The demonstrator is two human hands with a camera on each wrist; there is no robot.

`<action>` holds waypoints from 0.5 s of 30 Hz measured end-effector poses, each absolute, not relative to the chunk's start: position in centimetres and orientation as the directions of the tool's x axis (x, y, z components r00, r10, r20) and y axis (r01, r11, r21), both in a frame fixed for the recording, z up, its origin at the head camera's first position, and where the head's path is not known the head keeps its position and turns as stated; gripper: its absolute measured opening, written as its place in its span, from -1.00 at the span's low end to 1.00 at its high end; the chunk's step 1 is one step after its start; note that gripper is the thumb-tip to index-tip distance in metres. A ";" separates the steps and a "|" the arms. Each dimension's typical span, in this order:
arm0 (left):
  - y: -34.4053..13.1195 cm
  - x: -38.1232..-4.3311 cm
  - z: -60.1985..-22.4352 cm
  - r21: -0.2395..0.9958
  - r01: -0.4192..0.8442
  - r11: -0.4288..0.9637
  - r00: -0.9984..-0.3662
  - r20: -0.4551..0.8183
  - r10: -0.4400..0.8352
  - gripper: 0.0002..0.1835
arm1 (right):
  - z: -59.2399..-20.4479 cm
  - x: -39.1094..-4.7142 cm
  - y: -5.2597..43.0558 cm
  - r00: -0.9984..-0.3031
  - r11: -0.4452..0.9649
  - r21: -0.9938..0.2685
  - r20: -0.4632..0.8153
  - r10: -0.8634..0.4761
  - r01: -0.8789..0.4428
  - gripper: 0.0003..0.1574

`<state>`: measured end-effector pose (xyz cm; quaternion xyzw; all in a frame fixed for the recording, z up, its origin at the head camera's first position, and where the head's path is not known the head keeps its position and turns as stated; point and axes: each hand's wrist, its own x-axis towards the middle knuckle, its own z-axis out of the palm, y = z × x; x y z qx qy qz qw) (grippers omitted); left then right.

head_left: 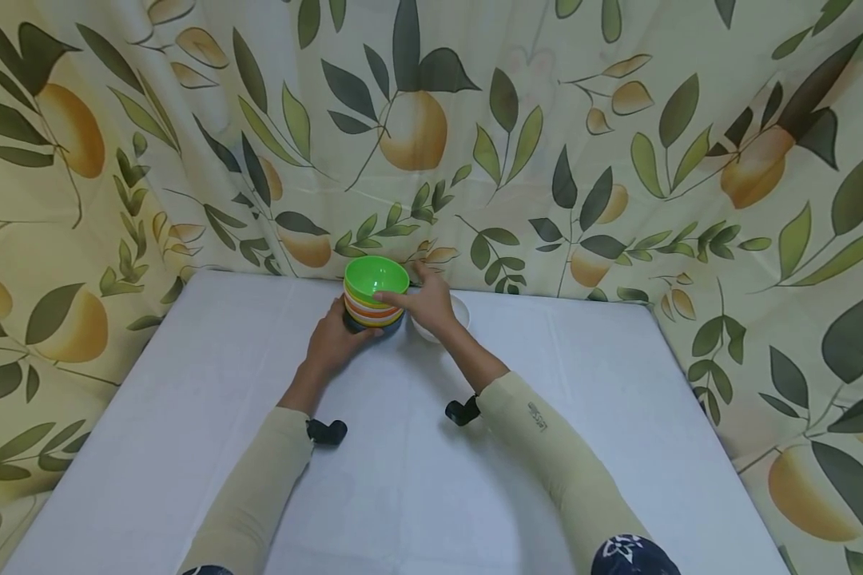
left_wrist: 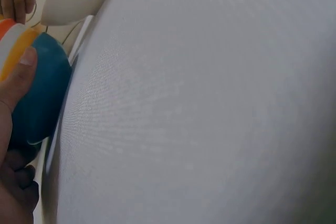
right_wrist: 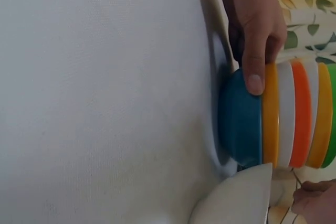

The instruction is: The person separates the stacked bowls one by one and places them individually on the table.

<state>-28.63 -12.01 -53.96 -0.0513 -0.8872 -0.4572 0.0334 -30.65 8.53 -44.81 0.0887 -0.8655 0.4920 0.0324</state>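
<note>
A stack (head_left: pixel 374 313) of nested bowls looks to stand upright near the far edge of a white-covered table (head_left: pixel 381 495), a little left of that edge's middle, with a leaf-and-fruit curtain (head_left: pixel 413 132) behind. My left hand (head_left: pixel 333 339) is at the foot of the stack, on its left side: the thumb presses the near side of the blue bowl (right_wrist: pixel 241 121), the lowest one, close to its rim, and the other fingers curl behind, mostly hidden, so I have that bowl gripped. Above the blue, the rims run yellow, white, orange, white, yellow, up to the green bowl (head_left: pixel 376 274) on top. My right hand (head_left: pixel 431 303) is at the top of the stack, on the right; its thumb points across the green bowl's near side and its fingers are fairly straight, spread away from the thumb, holding nothing that I can see. I cannot tell whether the thumb touches the rim. A lone white bowl (head_left: pixel 463 314) sits rim up just right of the stack, partly behind my right arm. As I judge it, the stacking is nearly done: seven bowls are nested, and what seems left is the white one outside, plus letting go.
</note>
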 end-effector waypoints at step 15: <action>-12.2 -28.7 -53.9 0.800 0.124 0.587 -0.992 0.105 0.067 0.09 | -45.1 -31.0 7.4 -0.970 0.448 -0.866 0.157 -0.183 -0.224 0.01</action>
